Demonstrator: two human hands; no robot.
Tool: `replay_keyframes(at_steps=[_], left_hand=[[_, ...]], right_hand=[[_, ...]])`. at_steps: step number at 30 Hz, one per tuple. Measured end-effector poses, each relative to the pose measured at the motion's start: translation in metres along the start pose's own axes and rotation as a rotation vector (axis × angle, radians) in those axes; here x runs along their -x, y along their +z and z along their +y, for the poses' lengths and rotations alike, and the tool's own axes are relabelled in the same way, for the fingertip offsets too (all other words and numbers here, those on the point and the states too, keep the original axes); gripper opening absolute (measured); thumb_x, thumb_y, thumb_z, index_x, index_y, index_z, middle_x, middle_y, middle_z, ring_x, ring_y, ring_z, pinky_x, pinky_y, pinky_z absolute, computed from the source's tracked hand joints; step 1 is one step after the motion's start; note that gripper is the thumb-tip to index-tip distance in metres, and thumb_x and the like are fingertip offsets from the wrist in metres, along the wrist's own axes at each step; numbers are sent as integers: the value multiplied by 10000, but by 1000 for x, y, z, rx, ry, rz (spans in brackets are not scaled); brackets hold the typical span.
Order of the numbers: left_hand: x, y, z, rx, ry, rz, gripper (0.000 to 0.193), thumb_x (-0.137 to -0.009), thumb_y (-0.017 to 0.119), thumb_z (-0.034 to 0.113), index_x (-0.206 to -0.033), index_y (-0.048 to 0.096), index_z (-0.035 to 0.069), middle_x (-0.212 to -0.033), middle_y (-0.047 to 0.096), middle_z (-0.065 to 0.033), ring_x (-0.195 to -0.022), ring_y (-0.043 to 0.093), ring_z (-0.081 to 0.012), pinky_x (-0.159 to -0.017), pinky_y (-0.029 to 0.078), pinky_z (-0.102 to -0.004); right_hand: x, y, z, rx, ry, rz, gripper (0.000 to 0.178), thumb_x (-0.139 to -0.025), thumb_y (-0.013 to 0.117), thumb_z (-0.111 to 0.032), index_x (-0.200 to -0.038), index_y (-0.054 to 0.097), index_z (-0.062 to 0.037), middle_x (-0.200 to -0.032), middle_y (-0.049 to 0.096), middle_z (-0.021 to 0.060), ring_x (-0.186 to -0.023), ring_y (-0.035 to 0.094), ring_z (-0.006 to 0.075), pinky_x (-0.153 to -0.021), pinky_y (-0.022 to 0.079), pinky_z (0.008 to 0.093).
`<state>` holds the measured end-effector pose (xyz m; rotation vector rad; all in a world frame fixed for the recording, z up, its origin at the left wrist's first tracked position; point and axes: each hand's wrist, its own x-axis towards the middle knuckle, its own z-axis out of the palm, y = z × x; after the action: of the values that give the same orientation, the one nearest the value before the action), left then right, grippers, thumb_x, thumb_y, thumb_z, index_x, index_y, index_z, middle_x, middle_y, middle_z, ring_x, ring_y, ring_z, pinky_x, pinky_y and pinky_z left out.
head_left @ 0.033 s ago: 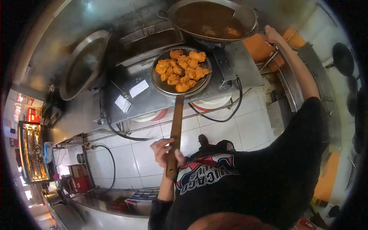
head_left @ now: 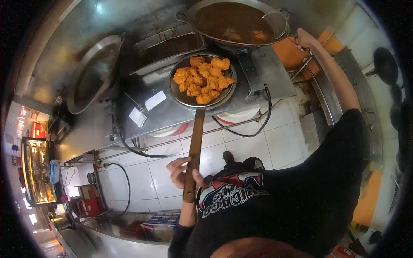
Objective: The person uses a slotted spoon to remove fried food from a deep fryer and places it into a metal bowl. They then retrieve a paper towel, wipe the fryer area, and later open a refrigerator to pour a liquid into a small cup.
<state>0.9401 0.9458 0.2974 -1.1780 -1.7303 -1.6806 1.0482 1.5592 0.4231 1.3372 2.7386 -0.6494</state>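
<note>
Over the worktop's (head_left: 279, 73) front edge, approx. mid-view, is a round strainer (head_left: 183, 96) w/ a heap of golden-brown fried pcs (head_left: 202, 79) in it; can't tell if it rests on the metal or is held just above. Its long wooden handle (head_left: 195, 148) slopes down twd. the person's body. L hand (head_left: 177, 173) is clamped on this handle near its end, thumb on one side, fingers on the other. R hand (head_left: 304, 39) is well apart from the L, arm stretched out fwd. to the R of the big wok (head_left: 241, 44); its fingers are curled in, but what they grip, if anything, is too small to tell. The wok holds dark oil w/ a few lighter patches, & a small skimmer (head_left: 275, 21) sits at its R side. Behind the strainer & slightly L: rect. tray (head_left: 170, 56) of dark liquid. Farther L, a 2nd wok (head_left: 84, 60). Btwn that & the strainer, 2 white papers (head_left: 155, 99) lie on the worktop, near each other. Below: black hose (head_left: 269, 107) & white floor tiles (head_left: 249, 155). Far L: lit display case (head_left: 41, 172).
</note>
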Motion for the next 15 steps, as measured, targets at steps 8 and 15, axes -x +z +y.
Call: replay_keyframes(at_steps=[8, 15], left_hand=[[3, 9, -14, 18, -386, 281, 351, -819, 589, 327, -869, 379, 50, -795, 587, -133, -805, 529, -200, -781, 369, -344], [-5, -10, -24, 110, -519, 240, 268, -801, 599, 233, -882, 430, 40, -843, 582, -151, -858, 549, -229, -826, 428, -370]], right_hand=[[-2, -11, -34, -556, 33, -446, 32, -831, 434, 45, -832, 464, 57, -641, 490, 43, -424, 344, 33, -329, 275, 192], [-5, 70, -64, -1139, 6, -483, 161, -878, 565, -112, -789, 483, -6, -614, 455, -32, -410, 329, -2, -321, 266, 155]])
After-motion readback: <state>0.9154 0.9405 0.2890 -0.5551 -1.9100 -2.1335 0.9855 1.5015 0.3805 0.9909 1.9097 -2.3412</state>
